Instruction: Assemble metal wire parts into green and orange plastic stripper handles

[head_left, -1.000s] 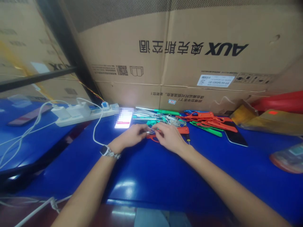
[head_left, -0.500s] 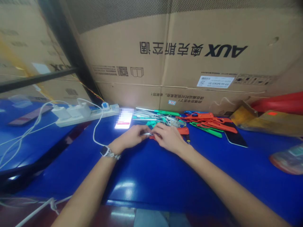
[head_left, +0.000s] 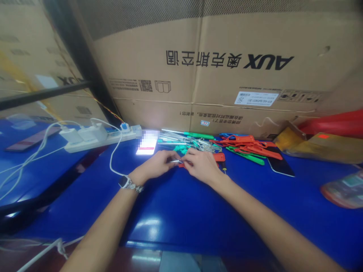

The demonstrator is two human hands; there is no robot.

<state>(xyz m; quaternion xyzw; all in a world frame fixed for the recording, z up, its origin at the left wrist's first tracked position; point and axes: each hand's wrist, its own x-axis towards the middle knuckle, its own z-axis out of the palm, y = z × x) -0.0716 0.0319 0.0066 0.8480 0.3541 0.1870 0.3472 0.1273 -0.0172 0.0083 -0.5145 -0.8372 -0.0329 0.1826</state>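
Close together over the blue table, my left hand [head_left: 160, 163] and my right hand [head_left: 202, 166] meet at the fingertips. Pinched in my left fingers is a thin shiny metal rod [head_left: 175, 161], whose right end reaches my right fingertips. My right fingers are closed at an orange plastic piece [head_left: 219, 157] that shows on both sides of the hand; exactly what they pinch is partly hidden. Just beyond my hands lies a heap of metal rods [head_left: 172, 136] and small teal parts [head_left: 181, 148]. A green handle [head_left: 200, 135] lies at the back of the heap.
Orange plastic handles [head_left: 246, 142] and a green one [head_left: 253, 157] lie right of the heap, partly over a dark phone [head_left: 280, 166]. A lit phone [head_left: 146, 143] and a power strip [head_left: 85, 145] with white cables are at left. A large carton [head_left: 227, 30] stands behind.
The whole view has shifted slightly to the left. Both hands keep nearly the same pose around the metal rod, with only a slight finger movement.
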